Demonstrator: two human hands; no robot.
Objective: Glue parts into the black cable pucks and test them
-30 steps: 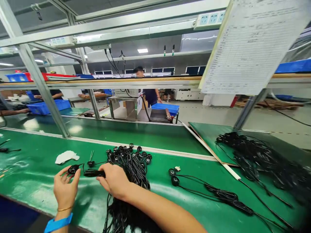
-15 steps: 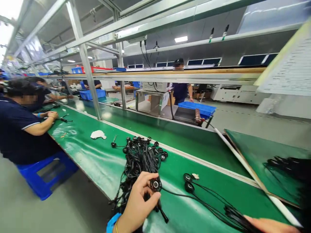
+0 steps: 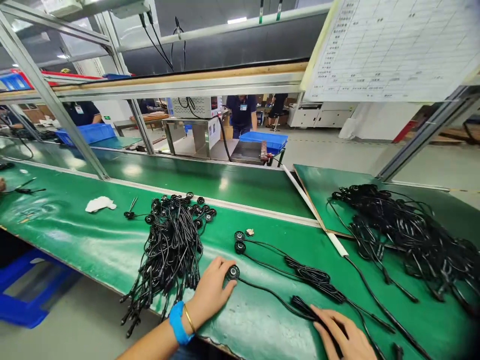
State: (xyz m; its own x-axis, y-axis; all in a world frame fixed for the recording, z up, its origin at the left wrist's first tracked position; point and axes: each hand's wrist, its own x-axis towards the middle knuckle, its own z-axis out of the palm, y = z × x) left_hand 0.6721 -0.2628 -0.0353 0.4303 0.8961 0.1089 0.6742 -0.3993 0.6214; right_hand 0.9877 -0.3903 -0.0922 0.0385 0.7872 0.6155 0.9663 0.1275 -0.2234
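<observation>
My left hand (image 3: 214,286), with a blue band at the wrist, grips a small round black cable head (image 3: 233,272) just above the green mat. From that head a thin black cable runs right to a folded cable bundle (image 3: 302,306). The fingers of my right hand (image 3: 339,332) close over that bundle. Behind them lie two more black round heads (image 3: 240,247), whose cables lead to another coiled bundle (image 3: 313,275). Left of my left hand spreads a big heap of black cables (image 3: 174,240) with round ends.
A second cable heap (image 3: 393,225) covers the raised green board on the right. A white tissue (image 3: 100,204) lies at left on the green bench (image 3: 75,235). Metal posts (image 3: 56,105) and a printed sheet (image 3: 375,55) stand over the bench. A person (image 3: 242,112) is beyond it.
The view has turned right. My left hand has lowered the round head from beside the heap to the mat, and my right hand has come further into view with the bundle.
</observation>
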